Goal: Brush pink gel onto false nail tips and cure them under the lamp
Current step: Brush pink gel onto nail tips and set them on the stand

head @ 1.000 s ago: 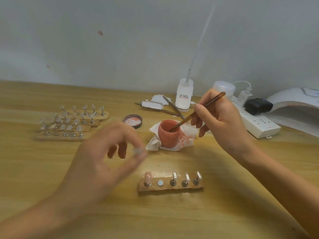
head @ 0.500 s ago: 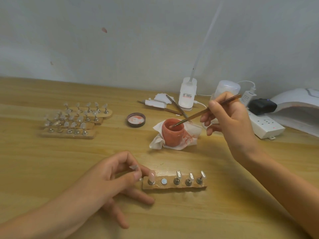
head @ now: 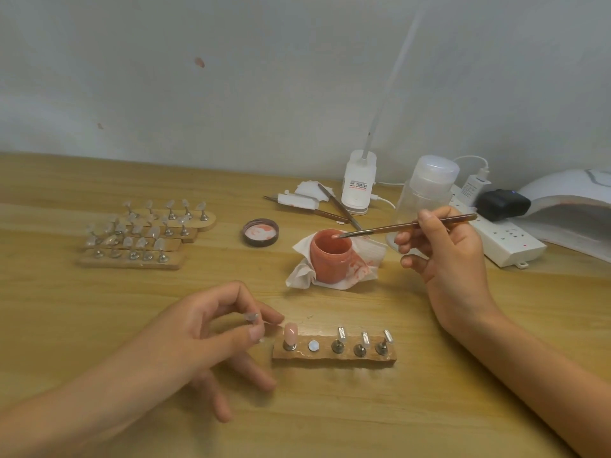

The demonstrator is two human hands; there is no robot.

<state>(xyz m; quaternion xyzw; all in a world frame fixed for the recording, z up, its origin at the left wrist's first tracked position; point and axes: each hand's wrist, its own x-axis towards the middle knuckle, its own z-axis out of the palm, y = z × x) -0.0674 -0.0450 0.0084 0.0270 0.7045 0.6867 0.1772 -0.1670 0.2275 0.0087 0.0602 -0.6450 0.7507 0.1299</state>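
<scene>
At the far left of the table [head: 82,309]: several spare wooden strips [head: 132,239], laid in steps, each set with small stands bearing clear tips. None showed pink; untouched stock, by my reckoning.

Next, left hand [head: 211,328]: thumb and forefinger pinched on one loose stand [head: 253,317] carrying a clear tip. The other fingers were spread down onto the table, just beside the left end of the strip in use. This tip looked uncoated.

Behind it: jar lid [head: 261,233], lying open side up, smeared pink inside.

Centre front: working strip [head: 334,357], five places.
- First place: one tip coated pink [head: 291,332].
- Second place: bare disc [head: 313,346]; its stand was apparently the one in the left hand.
- Third to fifth places: three clear tips [head: 364,338], unpainted.

Centre back: pink gel jar [head: 330,259], open, standing on a stained tissue [head: 367,259].

Right of the jar: brush [head: 406,225], bristles at the jar's mouth, taking up gel as I judged it. Clamped on its handle: right hand [head: 443,249], well apart from the left.

Far right: curing lamp [head: 568,206], well apart from the strip. No tip could be seen under it.

Tally, as a judgement: one of five brushed, one in hand awaiting its coat, three to follow, and curing of this strip not yet begun.
</scene>
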